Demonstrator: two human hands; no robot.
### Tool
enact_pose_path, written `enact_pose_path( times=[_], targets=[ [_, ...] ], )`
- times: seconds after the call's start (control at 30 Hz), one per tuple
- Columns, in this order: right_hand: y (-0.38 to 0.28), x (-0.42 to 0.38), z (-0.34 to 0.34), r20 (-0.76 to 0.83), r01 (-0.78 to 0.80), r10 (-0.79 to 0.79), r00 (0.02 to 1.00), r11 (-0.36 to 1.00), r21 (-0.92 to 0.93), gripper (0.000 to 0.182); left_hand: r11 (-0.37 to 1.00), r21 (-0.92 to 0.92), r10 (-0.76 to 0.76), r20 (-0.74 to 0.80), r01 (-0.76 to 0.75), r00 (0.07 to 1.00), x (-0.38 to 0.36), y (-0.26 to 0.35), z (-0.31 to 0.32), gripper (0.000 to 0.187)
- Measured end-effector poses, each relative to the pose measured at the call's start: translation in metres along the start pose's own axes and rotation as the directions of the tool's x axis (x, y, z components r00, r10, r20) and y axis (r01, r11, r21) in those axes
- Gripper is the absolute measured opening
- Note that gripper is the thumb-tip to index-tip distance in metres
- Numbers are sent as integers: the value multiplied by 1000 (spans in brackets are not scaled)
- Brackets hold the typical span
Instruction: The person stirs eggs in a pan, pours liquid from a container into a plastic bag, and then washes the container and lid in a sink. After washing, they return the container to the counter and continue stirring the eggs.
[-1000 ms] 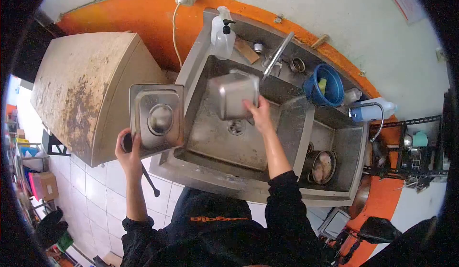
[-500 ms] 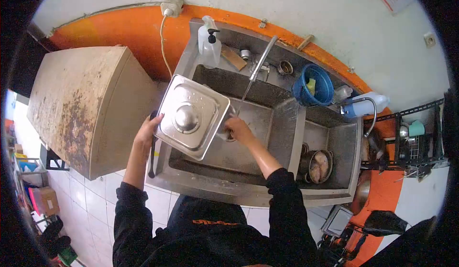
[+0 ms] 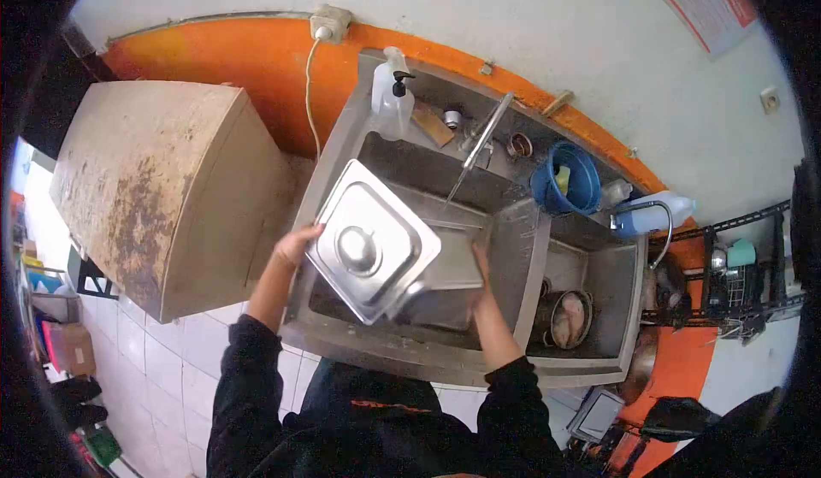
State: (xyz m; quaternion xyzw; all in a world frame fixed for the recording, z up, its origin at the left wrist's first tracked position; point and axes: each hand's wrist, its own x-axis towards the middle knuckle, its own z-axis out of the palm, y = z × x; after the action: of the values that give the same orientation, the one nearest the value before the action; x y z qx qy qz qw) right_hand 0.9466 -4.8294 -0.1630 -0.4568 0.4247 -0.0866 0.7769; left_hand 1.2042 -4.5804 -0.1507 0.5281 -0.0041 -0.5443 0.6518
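My left hand [image 3: 299,244] is closed on the left edge of a shiny square metal pan lid [image 3: 395,232] with a round raised middle. The lid is tilted above the large sink basin [image 3: 505,307]. Against the lid's right side is a metal food pan [image 3: 453,271], smeared by motion. My right hand [image 3: 481,266] grips its right side, fingers partly hidden. Behind them the faucet [image 3: 486,143] points down into the basin, and a thin stream seems to come from its tip.
A blue bucket [image 3: 566,179] with something yellow inside stands on the sink's back ledge, near a pump bottle [image 3: 395,115] and a blue-liquid bottle [image 3: 658,211]. In the small right basin sits a pot [image 3: 567,319] with pale pieces inside. A stained white cabinet [image 3: 162,196] stands left.
The lid has shifted right and slightly down in view. My right hand has moved right from under the faucet and now holds the metal pan. The view has also shifted a little.
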Motion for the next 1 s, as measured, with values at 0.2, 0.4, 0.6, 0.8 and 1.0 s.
enact_pose_path(
  times=[0.2,0.4,0.6,0.8,1.0],
  targets=[
    [42,14,9,-9,-109,119,993,938,329,29,995,-12,96,125,-95,988,-29,-42,27,61],
    [23,21,34,113,-30,5,994,976,216,35,937,-277,173,-164,-214,971,-44,-68,24,63],
    [-69,74,7,522,146,177,834,842,-519,27,877,-274,358,-174,-394,917,-63,-103,43,56],
    [-115,214,-68,-128,25,-113,985,836,-549,29,739,-440,303,-460,-510,835,-73,-115,92,54],
    [-165,244,-60,285,-194,170,943,979,60,27,571,-580,119,-642,-581,758,-144,-126,77,41]
  ],
)
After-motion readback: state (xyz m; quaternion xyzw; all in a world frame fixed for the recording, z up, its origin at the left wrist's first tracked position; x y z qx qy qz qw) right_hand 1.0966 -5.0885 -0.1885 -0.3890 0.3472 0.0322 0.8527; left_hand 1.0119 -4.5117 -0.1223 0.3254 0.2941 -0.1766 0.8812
